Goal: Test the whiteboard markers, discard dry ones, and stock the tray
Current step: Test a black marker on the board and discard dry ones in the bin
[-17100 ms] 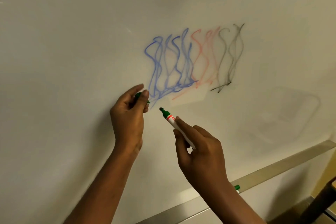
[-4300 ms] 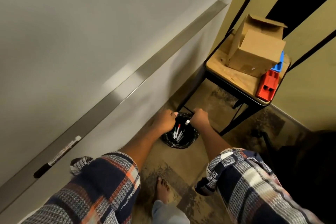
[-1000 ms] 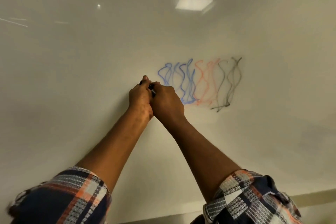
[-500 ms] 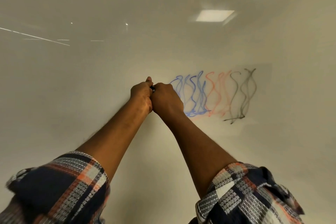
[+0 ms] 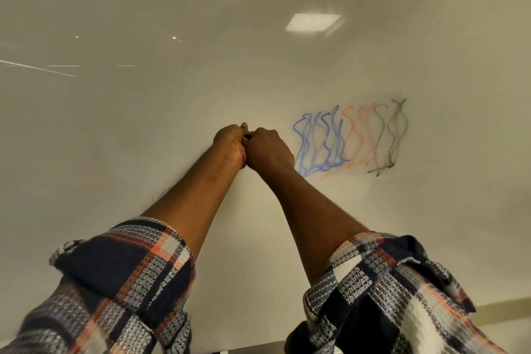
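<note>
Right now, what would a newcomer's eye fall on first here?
Two bare forearms reach up the middle, the left hand and right hand pressed together in front of the whiteboard, fingers curled round a dark sliver that looks like a marker. Just right of them stand wavy test scribbles: blue, red, then black. Plaid sleeves fill the bottom corners, and ceiling lights glare off the board at top right.

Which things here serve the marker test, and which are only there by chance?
For the job: whiteboard, test scribbles, left hand, right hand, dark marker barely showing between them.
Just there: plaid sleeves, reflected ceiling lights.
</note>
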Motion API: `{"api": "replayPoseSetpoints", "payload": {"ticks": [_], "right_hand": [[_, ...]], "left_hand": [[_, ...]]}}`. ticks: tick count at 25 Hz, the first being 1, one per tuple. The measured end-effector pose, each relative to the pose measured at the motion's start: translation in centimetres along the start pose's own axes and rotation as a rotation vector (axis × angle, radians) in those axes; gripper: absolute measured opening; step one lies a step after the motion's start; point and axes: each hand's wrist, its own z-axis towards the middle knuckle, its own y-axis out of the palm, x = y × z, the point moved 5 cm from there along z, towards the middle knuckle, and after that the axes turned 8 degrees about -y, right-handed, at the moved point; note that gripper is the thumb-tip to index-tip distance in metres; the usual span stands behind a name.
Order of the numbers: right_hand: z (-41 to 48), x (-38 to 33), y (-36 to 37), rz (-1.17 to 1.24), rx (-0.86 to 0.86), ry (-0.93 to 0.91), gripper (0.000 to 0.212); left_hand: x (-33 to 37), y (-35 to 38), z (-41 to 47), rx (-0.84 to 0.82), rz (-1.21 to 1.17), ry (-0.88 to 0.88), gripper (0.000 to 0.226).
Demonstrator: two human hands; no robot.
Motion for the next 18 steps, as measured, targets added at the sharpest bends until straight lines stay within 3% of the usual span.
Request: {"api": "replayPoseSetpoints", "payload": {"ticks": [4, 5, 7, 10, 14, 16, 18], "right_hand": [[-2.9, -0.2, 0.7, -0.11, 0.039, 0.028, 0.047], [-3.5, 0.0, 1.1, -0.088, 0.038, 0.05, 0.052], [-4.0, 0.4, 1.8, -0.084, 0.005, 0.074, 0.054], [-3.6, 1.5, 2.0, -0.026, -0.036, 0.03, 0.031], [-2.4, 5.7, 0.8, 0.439, 0.26, 0.079, 0.025], [-2.0, 6.8, 0.1, 0.653, 0.321, 0.063, 0.014], [-1.2, 7.4, 0.1, 0.893, 0.247, 0.051, 0.017]], "left_hand": [[4.9, -3.7, 0.2, -0.031, -0.332, 0.211, 0.019], [6.4, -3.9, -0.1, -0.042, -0.293, 0.292, 0.016], [8.0, -3.3, -0.9, -0.037, 0.032, 0.468, 0.019], [8.0, -1.6, -1.2, 0.066, 0.506, 0.799, 0.025], [7.0, -1.3, 1.0, 0.262, 1.02, 1.398, 0.021], [6.3, -0.9, 1.9, 0.303, 1.161, 1.549, 0.013], [5.3, -0.5, 3.0, 0.507, 1.333, 1.63, 0.007]]}}
